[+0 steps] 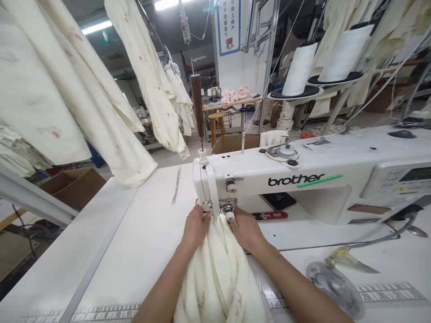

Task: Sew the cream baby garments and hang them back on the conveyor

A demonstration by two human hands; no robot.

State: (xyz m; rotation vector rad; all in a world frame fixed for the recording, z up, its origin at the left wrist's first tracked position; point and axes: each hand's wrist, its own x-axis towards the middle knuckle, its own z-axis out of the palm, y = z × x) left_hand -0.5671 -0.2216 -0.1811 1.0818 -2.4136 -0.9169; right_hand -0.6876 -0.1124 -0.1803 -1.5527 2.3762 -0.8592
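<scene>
A white sewing machine (pixel 249 175) stands across the table, with cream printed fabric (pixel 220 269) gathered under its needle area and hanging down toward me. My left hand (pixel 195 224) grips the fabric's edge just left of the presser foot, thumb and fingers pinched together. On the right side of the needle, my right hand (pixel 245 228) holds the same fabric, its fingertips partly hidden behind the machine head. The needle and the seam are covered by the machine head and the folds.
Red-handled thread snips (pixel 274 216) and a phone (pixel 279 201) lie under the machine arm. A clear plastic disc-shaped item (pixel 333 287) and a yellow-handled blade (pixel 352 260) lie at right. Cream garments (pixel 67 89) hang at left. White thread cones (pixel 299 69) stand behind.
</scene>
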